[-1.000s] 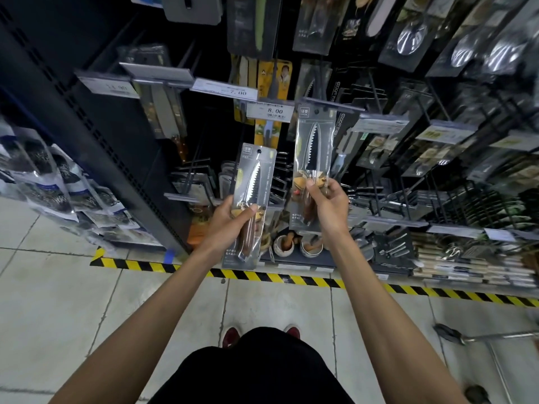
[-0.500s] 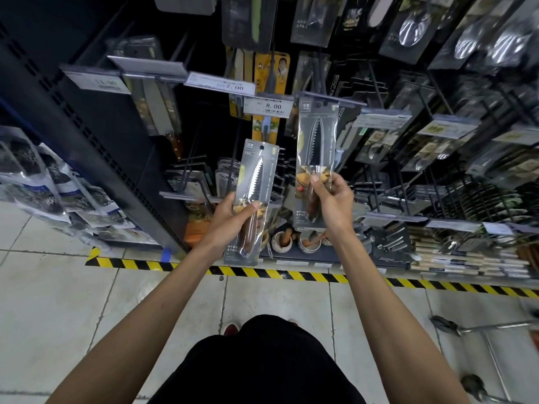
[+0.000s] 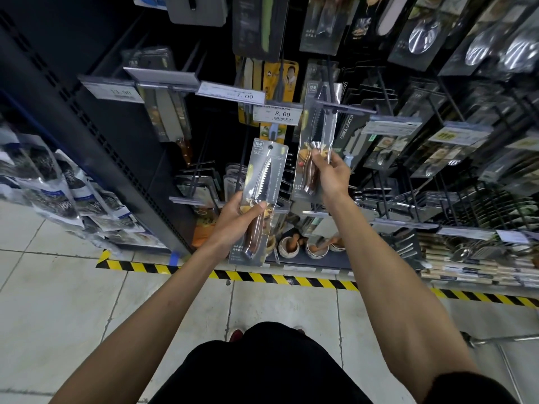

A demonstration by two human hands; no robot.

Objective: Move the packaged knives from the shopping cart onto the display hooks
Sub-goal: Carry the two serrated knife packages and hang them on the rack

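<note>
Both arms were up at the rack. The left hand was wrapped round the handle end of one packed knife, thumb across the front, holding it upright and tilted a touch, its hang hole free in the air below the 8.00 tag. The right hand was higher, fingers pinched on the lower half of a second knife pack, whose top reached up behind a grey hook bar; whether the hole was on the hook, I couldn't tell. A 7.00 tag sat just left of the 8.00 one. Spoons in packs hung up to the right. Striped tape ran along the floor at the rack's foot, and a bit of cart frame showed low on the right.
</note>
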